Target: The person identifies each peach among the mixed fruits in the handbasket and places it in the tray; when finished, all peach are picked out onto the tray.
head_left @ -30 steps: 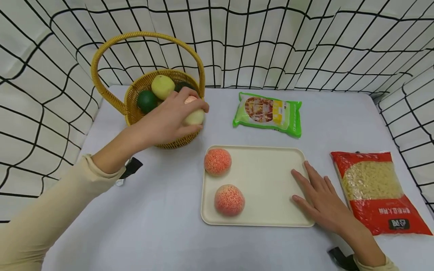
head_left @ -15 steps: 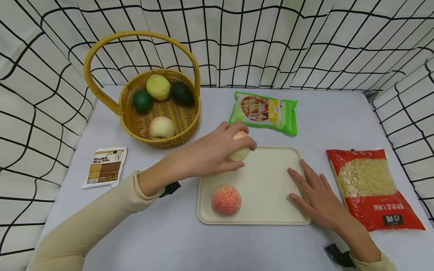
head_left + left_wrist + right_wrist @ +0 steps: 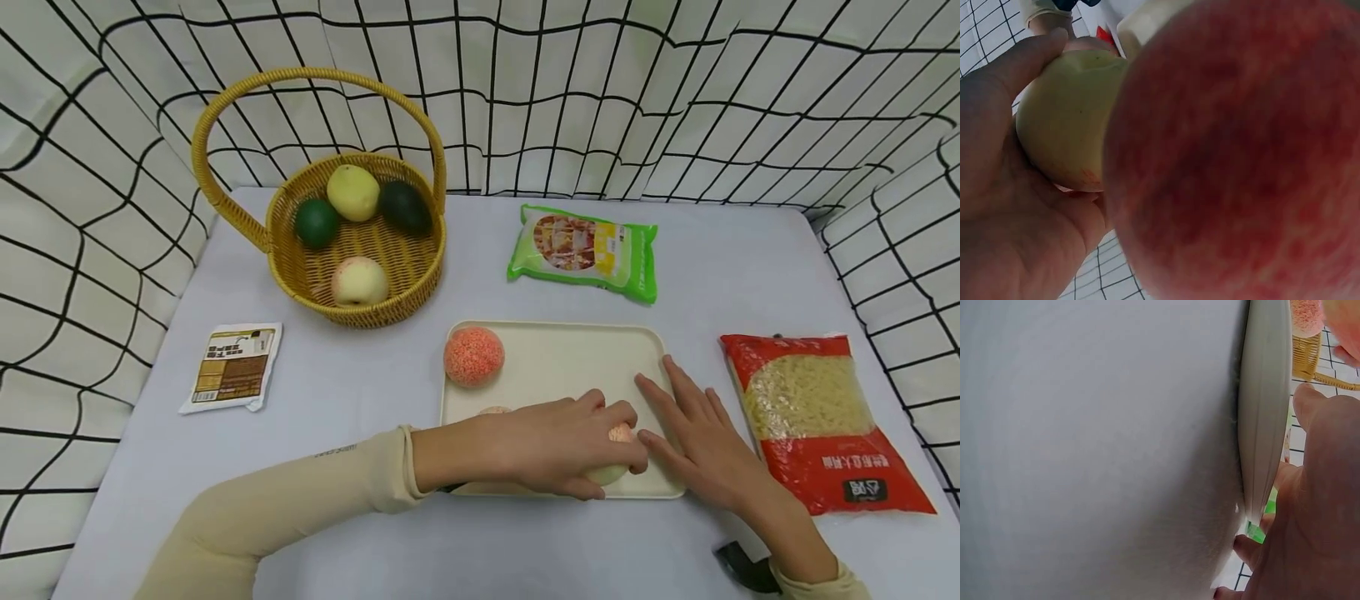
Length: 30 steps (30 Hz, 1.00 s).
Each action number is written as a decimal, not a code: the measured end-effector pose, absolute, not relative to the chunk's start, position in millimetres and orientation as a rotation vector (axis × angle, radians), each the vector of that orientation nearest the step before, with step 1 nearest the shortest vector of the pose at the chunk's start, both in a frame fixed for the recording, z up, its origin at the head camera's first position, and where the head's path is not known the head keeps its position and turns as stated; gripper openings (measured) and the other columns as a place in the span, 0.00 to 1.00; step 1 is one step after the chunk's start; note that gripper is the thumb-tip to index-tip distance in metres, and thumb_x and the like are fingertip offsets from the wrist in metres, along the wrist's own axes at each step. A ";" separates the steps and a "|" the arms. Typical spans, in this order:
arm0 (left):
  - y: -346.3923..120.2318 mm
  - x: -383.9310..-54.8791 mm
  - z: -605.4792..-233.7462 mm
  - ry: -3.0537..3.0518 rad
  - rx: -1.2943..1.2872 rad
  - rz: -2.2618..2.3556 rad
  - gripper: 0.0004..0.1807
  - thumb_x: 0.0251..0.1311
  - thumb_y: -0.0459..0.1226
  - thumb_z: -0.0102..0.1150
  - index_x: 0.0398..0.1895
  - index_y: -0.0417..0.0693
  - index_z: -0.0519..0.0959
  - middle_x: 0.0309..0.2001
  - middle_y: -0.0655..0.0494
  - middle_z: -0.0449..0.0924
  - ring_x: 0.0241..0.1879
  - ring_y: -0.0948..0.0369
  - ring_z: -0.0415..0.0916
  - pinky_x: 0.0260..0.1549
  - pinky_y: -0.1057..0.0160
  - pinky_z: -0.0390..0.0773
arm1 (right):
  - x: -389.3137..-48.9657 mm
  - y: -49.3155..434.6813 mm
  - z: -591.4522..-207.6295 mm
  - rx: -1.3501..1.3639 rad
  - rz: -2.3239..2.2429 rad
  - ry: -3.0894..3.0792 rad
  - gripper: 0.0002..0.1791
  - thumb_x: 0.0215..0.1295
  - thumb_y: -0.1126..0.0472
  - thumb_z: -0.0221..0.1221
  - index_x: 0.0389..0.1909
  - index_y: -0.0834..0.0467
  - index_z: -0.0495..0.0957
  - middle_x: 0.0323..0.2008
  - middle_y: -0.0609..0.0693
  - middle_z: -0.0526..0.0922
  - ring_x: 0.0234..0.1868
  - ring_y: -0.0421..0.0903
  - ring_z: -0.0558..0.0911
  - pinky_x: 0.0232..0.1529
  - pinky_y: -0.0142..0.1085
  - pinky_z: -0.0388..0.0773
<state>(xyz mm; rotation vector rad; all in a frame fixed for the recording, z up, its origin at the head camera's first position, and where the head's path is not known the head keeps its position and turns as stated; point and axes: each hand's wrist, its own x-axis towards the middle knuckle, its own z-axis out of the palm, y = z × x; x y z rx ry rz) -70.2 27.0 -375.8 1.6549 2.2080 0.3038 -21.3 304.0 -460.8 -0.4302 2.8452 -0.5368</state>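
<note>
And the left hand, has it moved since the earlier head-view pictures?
Yes, rightward and nearer: judged against the tray, the left hand has gone from the basket to the near edge, close to the right hand.

Packet (image 3: 233, 367) left of tray (image 3: 562, 367), bag (image 3: 825, 425) right; basket (image 3: 382, 313) behind, leftward; peach (image 3: 474, 357) on tray.

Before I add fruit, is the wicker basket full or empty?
Partly full: four fruits sit in the wicker basket, its woven bottom showing.
</note>
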 end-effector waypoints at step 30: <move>26.1 -65.5 -400.7 2.234 1.693 0.192 0.52 0.66 0.56 0.71 0.87 0.72 0.50 0.86 0.55 0.50 0.83 0.53 0.55 0.80 0.54 0.64 | -20.8 303.8 -462.5 -0.463 -0.507 2.866 0.45 0.74 0.39 0.58 0.86 0.41 0.52 0.88 0.58 0.42 0.85 0.66 0.50 0.78 0.75 0.48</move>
